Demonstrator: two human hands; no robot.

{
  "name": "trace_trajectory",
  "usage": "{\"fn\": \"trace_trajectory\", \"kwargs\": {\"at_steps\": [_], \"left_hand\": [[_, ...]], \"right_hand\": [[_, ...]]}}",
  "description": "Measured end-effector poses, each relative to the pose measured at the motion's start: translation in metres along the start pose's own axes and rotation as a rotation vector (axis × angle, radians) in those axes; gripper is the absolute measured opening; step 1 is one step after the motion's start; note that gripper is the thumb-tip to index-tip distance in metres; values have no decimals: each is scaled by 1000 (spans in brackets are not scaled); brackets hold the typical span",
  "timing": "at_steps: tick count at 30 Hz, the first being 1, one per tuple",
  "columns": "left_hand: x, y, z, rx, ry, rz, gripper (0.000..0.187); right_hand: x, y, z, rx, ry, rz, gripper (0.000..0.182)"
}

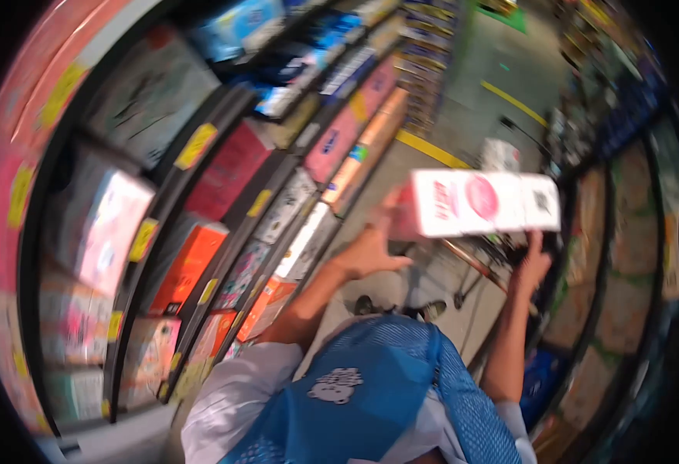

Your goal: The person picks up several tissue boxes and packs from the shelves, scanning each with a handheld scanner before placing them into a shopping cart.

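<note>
A white and pink carton [451, 205], with a pink round print and a dark square code at its right end, is held up in front of me between both hands. My left hand [372, 246] is at the carton's left end, its fingers on the pink side and its thumb stretched out below. My right hand [533, 269] supports the lower right corner, fingertips at the bottom edge. Some of the fingers are hidden behind the carton. Under it, partly covered, shows a wheeled metal frame [475, 259].
Shelves with several packs rise on my left, among them an orange box [188, 263] and a pink-white pack [115, 232]. More shelving with brownish packs [629, 232] stands on the right. A yellow floor line [432, 148] crosses the aisle, and a white bundle [500, 155] sits beyond the carton.
</note>
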State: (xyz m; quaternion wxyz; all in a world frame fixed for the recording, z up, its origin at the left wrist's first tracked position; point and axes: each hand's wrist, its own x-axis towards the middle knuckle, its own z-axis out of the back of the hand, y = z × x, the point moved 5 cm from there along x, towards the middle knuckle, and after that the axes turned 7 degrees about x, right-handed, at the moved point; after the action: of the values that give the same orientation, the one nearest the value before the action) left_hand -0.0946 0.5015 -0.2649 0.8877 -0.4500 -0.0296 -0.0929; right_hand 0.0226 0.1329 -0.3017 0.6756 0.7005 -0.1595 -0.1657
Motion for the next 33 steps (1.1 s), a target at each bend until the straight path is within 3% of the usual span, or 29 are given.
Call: {"fn": "trace_trajectory", "kwargs": {"at_steps": [2,3,4,9,12,14,18,19,22,23,27,33], "left_hand": [[0,-4,6,-92,-63,53,144],[4,5,5,-20,-56,133,141],[8,0,7,-65,-165,42,134],[25,10,4,-413,-105,192,101],[30,1,4,-525,-245,144,74],[33,10,-1,-627,-304,135,71],[47,31,1,-709,-435,117,76],[49,45,2,-778,-451,151,75],[37,73,14,-989,-634,165,71],[27,78,20,-1019,-695,176,69],[-16,123,47,-998,-859,228,74],[-92,145,100,-721,-1159,242,74]], "right_hand": [[-1,16,-7,-71,-2,263,45],[-7,23,-14,48,-19,319,47],[-12,25,-17,102,21,113,54],[-24,41,-28,195,115,91,48],[-27,41,-29,239,178,71,44],[-18,26,-24,304,218,14,42],[4,-31,-10,44,195,274,33],[-4,-20,-7,-149,159,347,35],[-11,-34,6,-592,213,311,41],[-14,-35,8,-646,232,470,45],[-23,-36,2,-805,316,626,50],[-11,-82,10,-813,361,556,53]]}}
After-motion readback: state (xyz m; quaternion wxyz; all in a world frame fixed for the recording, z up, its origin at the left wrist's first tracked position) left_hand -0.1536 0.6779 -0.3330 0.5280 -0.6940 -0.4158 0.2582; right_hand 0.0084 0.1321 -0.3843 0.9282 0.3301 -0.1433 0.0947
